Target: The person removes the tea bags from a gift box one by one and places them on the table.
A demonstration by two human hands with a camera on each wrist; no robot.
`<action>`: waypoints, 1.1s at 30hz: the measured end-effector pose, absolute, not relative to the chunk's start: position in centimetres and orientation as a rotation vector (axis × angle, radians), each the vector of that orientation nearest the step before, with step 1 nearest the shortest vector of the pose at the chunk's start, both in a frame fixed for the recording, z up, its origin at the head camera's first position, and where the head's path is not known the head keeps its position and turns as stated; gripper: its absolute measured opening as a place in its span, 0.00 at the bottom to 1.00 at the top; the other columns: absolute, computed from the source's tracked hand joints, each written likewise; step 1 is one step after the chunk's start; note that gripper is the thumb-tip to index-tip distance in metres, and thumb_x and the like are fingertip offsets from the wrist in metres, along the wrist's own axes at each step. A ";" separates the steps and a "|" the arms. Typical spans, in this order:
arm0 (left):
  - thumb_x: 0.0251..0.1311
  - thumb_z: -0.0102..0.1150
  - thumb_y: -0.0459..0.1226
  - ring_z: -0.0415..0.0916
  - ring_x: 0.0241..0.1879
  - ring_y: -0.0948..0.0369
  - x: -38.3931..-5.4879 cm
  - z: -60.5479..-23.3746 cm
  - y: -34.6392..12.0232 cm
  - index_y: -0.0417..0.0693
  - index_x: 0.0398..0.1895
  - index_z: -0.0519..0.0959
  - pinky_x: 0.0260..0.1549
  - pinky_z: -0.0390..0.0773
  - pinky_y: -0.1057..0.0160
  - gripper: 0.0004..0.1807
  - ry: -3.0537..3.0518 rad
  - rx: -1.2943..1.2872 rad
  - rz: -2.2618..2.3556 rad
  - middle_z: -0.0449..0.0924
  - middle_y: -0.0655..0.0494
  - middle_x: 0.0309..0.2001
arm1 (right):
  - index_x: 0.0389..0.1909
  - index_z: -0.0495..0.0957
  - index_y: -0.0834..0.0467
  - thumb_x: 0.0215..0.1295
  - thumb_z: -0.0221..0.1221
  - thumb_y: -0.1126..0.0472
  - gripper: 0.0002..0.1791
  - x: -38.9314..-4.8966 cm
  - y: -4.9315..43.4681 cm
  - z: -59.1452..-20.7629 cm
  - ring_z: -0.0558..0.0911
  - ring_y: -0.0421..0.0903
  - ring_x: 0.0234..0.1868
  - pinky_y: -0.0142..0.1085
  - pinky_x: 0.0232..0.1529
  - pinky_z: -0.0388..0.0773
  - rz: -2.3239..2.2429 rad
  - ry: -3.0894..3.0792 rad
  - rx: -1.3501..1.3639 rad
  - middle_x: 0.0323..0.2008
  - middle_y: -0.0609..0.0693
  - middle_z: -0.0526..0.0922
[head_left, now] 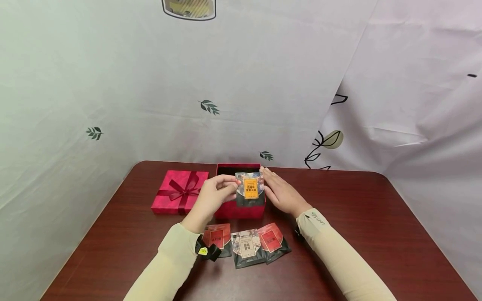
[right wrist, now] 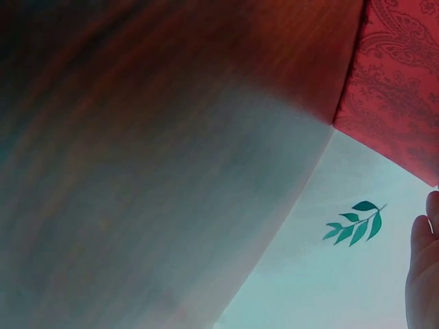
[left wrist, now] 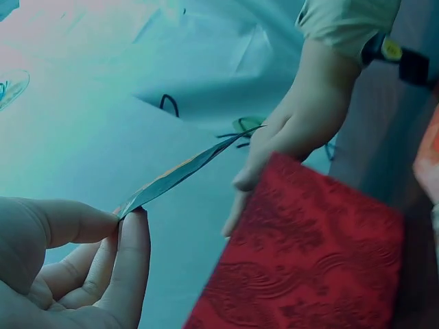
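Note:
My left hand [head_left: 211, 197] pinches a tea sachet [head_left: 244, 202] with a yellow label by its left edge, between thumb and fingers. The sachet stands upright in front of an open red box [head_left: 241, 212], overlapping its dark inside in the head view. At the box's right side is my right hand [head_left: 284, 194], fingers straight and pointing away, right at the sachet's far edge. From the left wrist, the thin sachet [left wrist: 182, 170] appears edge-on above the box's patterned red wall [left wrist: 309, 253]. Only the fingers [right wrist: 422, 267] of the right hand show in its own wrist view.
The red lid [head_left: 169, 182] with a dark ribbon bow lies left of the box. In front are a red sachet [head_left: 222, 230] partly behind the left wrist, a floral sachet [head_left: 246, 251], and another red sachet [head_left: 272, 238] overlapping it. A printed cloth [head_left: 241, 138] hangs behind the brown table [head_left: 361, 221].

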State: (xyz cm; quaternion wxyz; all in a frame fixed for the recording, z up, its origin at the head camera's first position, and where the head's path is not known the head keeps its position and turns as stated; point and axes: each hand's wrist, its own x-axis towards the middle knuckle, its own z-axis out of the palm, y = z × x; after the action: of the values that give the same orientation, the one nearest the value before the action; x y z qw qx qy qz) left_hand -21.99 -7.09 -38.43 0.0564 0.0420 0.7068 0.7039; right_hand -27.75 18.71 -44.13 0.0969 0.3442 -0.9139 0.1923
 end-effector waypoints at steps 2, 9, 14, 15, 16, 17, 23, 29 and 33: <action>0.67 0.61 0.30 0.83 0.44 0.58 -21.7 -38.8 -7.1 0.37 0.52 0.80 0.44 0.85 0.59 0.12 2.113 0.130 2.127 0.85 0.47 0.46 | 0.78 0.55 0.63 0.79 0.48 0.54 0.33 -27.7 18.7 -44.1 0.53 0.51 0.79 0.52 0.75 0.55 0.567 -2.707 1.023 0.79 0.54 0.56; 0.68 0.61 0.32 0.83 0.45 0.59 -20.6 -40.4 -7.3 0.33 0.52 0.78 0.47 0.84 0.58 0.13 1.949 0.212 2.091 0.84 0.47 0.47 | 0.78 0.56 0.64 0.77 0.49 0.59 0.33 -27.7 18.7 -44.0 0.55 0.53 0.79 0.52 0.75 0.55 0.579 -2.698 1.026 0.78 0.56 0.56; 0.68 0.60 0.31 0.83 0.42 0.61 -19.6 -41.6 -6.9 0.31 0.50 0.77 0.46 0.84 0.60 0.12 1.862 0.260 2.065 0.85 0.48 0.45 | 0.79 0.55 0.62 0.80 0.48 0.55 0.32 -27.7 18.6 -44.0 0.54 0.53 0.79 0.51 0.76 0.53 0.612 -2.726 0.996 0.79 0.54 0.55; 0.68 0.60 0.30 0.83 0.41 0.61 -19.4 -41.9 -6.8 0.31 0.50 0.77 0.45 0.85 0.60 0.12 1.848 0.267 2.059 0.85 0.49 0.44 | 0.79 0.54 0.62 0.80 0.48 0.54 0.32 -27.7 18.6 -44.0 0.54 0.53 0.79 0.52 0.76 0.53 0.618 -2.729 0.996 0.79 0.54 0.54; 0.68 0.60 0.31 0.83 0.41 0.61 -19.2 -42.1 -6.7 0.31 0.49 0.77 0.45 0.85 0.60 0.12 1.841 0.271 2.046 0.85 0.49 0.43 | 0.79 0.54 0.62 0.80 0.48 0.54 0.32 -27.7 18.6 -44.1 0.54 0.53 0.79 0.52 0.76 0.53 0.623 -2.730 0.997 0.79 0.54 0.54; 0.68 0.60 0.31 0.83 0.40 0.61 -19.0 -42.4 -6.5 0.31 0.49 0.77 0.44 0.85 0.60 0.11 1.830 0.273 2.036 0.85 0.49 0.43 | 0.79 0.54 0.63 0.80 0.48 0.54 0.32 -27.7 18.6 -44.1 0.54 0.54 0.79 0.52 0.76 0.53 0.626 -2.725 1.003 0.79 0.54 0.54; 0.67 0.59 0.29 0.81 0.36 0.63 -17.8 -44.0 -5.5 0.32 0.46 0.77 0.40 0.85 0.62 0.09 1.726 0.249 2.001 0.84 0.51 0.40 | 0.78 0.55 0.65 0.80 0.47 0.55 0.32 -28.0 18.7 -44.3 0.55 0.55 0.79 0.53 0.75 0.54 0.613 -2.678 1.050 0.78 0.57 0.56; 0.65 0.59 0.29 0.78 0.35 0.65 -16.8 -45.6 -4.5 0.35 0.43 0.78 0.38 0.85 0.65 0.06 1.657 0.172 2.000 0.84 0.53 0.39 | 0.77 0.57 0.65 0.79 0.48 0.55 0.32 -27.9 18.7 -44.4 0.55 0.54 0.79 0.54 0.75 0.56 0.619 -2.659 1.051 0.78 0.57 0.57; 0.65 0.58 0.28 0.79 0.33 0.65 -16.4 -46.2 -3.9 0.35 0.41 0.78 0.39 0.85 0.63 0.05 1.650 0.142 1.999 0.83 0.53 0.38 | 0.76 0.58 0.66 0.78 0.50 0.57 0.32 -27.9 18.7 -44.4 0.56 0.55 0.78 0.53 0.75 0.55 0.633 -2.648 1.049 0.78 0.57 0.58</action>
State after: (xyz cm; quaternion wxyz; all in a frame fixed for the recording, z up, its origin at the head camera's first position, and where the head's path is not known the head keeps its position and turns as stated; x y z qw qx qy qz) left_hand -16.36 -3.94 -46.16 0.2694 0.0528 0.6120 0.7417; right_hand -27.85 18.71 -44.36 0.1118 0.3573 -0.9019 0.2156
